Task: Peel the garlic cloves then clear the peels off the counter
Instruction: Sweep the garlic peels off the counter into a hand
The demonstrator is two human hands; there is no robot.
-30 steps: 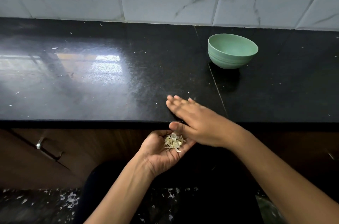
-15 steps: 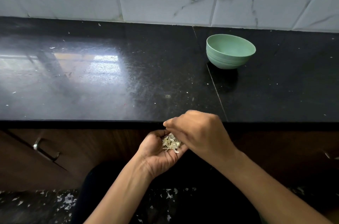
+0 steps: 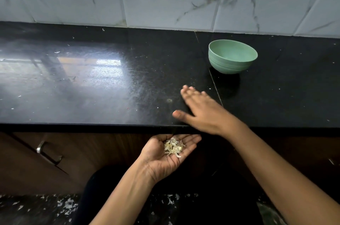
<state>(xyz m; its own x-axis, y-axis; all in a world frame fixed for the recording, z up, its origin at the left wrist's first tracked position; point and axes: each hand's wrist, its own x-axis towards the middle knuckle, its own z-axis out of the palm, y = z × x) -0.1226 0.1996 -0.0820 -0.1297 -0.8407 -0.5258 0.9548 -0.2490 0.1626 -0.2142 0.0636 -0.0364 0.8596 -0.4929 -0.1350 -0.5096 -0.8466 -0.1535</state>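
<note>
One small pile of garlic peels [image 3: 173, 147] lies in the upturned, loosely cupped left hand [image 3: 165, 158], just below the black counter [image 3: 92, 86] edge, at 7 o'clock from the right hand [image 3: 201, 113]. The right hand is palm down at the counter's near edge, fingers straight, holding nothing. One green bowl [image 3: 232, 59] stands apart at its 1 o'clock, and a few pale flecks [image 3: 57, 52] lie far off at 10 o'clock

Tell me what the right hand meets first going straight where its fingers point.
From the right hand the line passes left of the green bowl, over open counter, likely ending at the tiled wall.
</note>
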